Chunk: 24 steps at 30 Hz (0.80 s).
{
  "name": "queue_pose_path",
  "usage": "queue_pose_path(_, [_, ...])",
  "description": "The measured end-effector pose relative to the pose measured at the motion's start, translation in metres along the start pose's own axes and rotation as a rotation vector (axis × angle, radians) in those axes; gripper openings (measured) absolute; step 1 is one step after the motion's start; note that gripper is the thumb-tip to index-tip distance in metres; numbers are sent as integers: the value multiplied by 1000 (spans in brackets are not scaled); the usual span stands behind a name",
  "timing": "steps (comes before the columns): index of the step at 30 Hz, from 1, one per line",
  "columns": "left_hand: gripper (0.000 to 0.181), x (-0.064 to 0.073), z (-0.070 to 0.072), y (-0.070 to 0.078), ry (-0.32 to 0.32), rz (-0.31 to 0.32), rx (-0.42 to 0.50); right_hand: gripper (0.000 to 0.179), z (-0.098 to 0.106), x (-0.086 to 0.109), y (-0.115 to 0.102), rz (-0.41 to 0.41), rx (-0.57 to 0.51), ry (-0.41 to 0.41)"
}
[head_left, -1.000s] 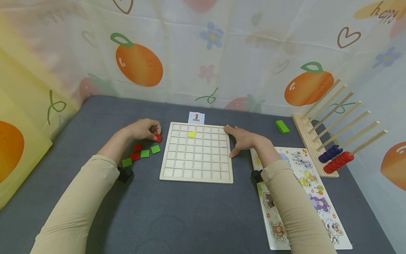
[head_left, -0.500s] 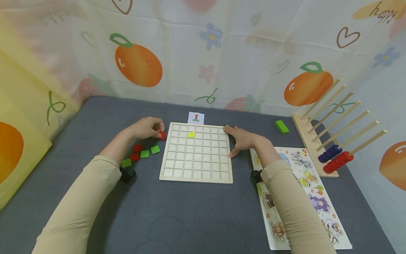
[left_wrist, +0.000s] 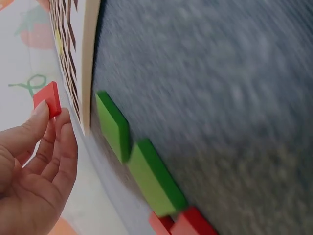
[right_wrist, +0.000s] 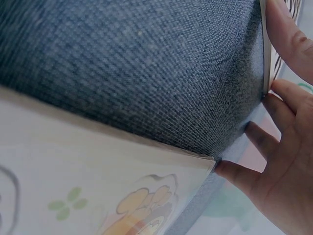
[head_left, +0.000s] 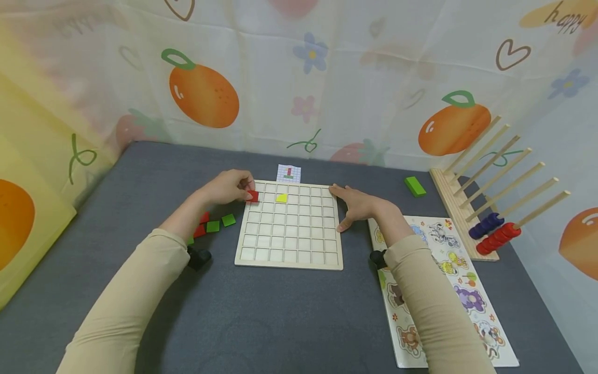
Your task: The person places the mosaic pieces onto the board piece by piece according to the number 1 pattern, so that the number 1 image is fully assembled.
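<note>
i have the left hand (head_left: 230, 186) pinching a red tile (head_left: 253, 196) over the board (head_left: 289, 267), right hand (head_left: 357, 203) spread against its edge.

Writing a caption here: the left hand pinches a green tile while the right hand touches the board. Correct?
Wrong colour: the left wrist view shows the tile is red. The left hand pinches it while the right hand touches the board.

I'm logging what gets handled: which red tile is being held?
The red tile pinched in the left hand, at the board's left edge in the head view; the other red tiles lie on the table.
</note>
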<state>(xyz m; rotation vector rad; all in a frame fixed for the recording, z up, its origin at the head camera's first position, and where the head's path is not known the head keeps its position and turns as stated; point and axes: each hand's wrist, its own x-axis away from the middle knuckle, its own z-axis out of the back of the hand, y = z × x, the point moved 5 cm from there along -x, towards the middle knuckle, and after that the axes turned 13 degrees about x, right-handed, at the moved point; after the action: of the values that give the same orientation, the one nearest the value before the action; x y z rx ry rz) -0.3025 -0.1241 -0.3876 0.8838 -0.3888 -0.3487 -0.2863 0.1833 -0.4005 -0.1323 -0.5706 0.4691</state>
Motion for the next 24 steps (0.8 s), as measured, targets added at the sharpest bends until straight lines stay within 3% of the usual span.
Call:
queue_pose_path(8, [12, -8, -6, 13, 71, -30, -4, 112, 1, 1, 0, -4, -3, -2])
queue_pose_path(14, [13, -13, -13, 22, 109, -16, 30, 112, 0, 1, 0, -5, -1, -5])
queue_pose_path(24, [13, -22, -28, 44, 109, -26, 66, 113, -1, 0, 0, -10, -4, -1])
